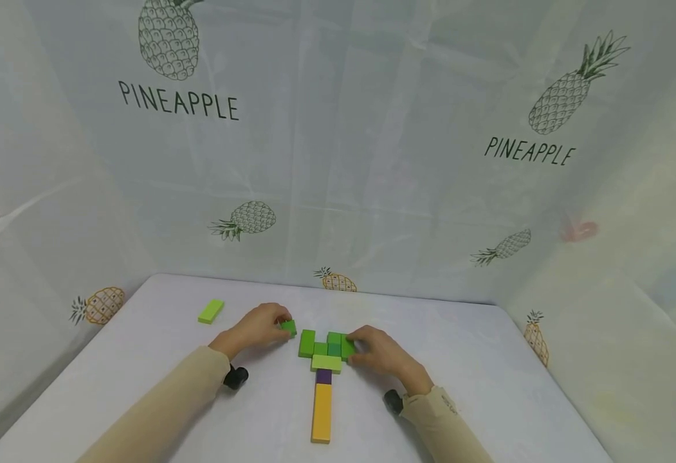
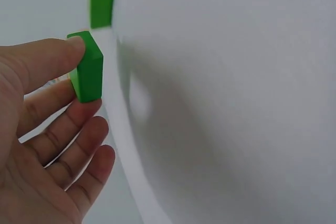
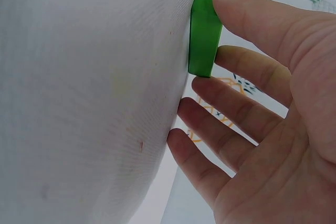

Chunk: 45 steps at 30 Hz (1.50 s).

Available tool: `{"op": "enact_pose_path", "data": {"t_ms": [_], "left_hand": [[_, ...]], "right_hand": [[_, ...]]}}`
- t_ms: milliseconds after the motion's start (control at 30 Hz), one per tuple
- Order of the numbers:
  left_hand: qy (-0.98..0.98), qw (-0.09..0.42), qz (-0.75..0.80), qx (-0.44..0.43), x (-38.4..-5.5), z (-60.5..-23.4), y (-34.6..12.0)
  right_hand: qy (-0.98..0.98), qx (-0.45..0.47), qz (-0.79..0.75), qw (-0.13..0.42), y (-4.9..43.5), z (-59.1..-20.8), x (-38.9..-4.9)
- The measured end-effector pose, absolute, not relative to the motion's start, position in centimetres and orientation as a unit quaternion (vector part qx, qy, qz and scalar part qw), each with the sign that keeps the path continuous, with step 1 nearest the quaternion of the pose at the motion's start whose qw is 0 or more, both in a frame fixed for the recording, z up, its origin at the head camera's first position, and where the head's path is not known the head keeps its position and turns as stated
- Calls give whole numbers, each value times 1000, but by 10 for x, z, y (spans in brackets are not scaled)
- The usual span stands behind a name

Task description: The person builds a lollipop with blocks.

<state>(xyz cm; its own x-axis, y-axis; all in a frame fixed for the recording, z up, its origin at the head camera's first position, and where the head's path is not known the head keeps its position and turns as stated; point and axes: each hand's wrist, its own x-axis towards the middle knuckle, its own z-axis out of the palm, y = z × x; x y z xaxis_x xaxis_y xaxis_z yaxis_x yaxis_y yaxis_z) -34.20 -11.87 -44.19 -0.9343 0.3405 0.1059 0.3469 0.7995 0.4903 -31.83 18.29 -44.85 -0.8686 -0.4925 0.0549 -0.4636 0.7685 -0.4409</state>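
My left hand (image 1: 261, 326) pinches a small green block (image 2: 90, 69) between thumb and fingers, just left of a flat arrangement of blocks. At the right side of that arrangement, my right hand (image 1: 385, 354) grips a longer green block (image 1: 347, 348), thumb and fingertips at its ends. Other green blocks stand beside it, including an upright green block (image 1: 307, 344) on the left. Below them lies a crosswise light green block (image 1: 327, 364). Under that come a purple block (image 1: 323, 377) and a long yellow-orange block (image 1: 321, 413) in a line.
A loose light green block (image 1: 211, 311) lies at the back left of the white table (image 1: 245, 424). A pale curtain (image 1: 361, 161) printed with pineapples hangs behind the table and along its sides.
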Motion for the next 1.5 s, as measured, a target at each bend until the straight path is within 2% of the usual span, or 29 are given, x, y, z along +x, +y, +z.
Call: {"op": "enact_pose_path", "data": {"t_ms": [500,1000,1500], "left_hand": [[-933,-12,-234,-272,-346,-436,-69],[-932,-13,-229,-279,-354,-444,-58],[-924,-18,-269,-272,-348,-451,-57]], "right_hand": [[936,-266,-227,31,184,-451,-322],[938,-260,-225,33,184,-448,-321],[937,-264,-226,31,185,-449,-321]]}}
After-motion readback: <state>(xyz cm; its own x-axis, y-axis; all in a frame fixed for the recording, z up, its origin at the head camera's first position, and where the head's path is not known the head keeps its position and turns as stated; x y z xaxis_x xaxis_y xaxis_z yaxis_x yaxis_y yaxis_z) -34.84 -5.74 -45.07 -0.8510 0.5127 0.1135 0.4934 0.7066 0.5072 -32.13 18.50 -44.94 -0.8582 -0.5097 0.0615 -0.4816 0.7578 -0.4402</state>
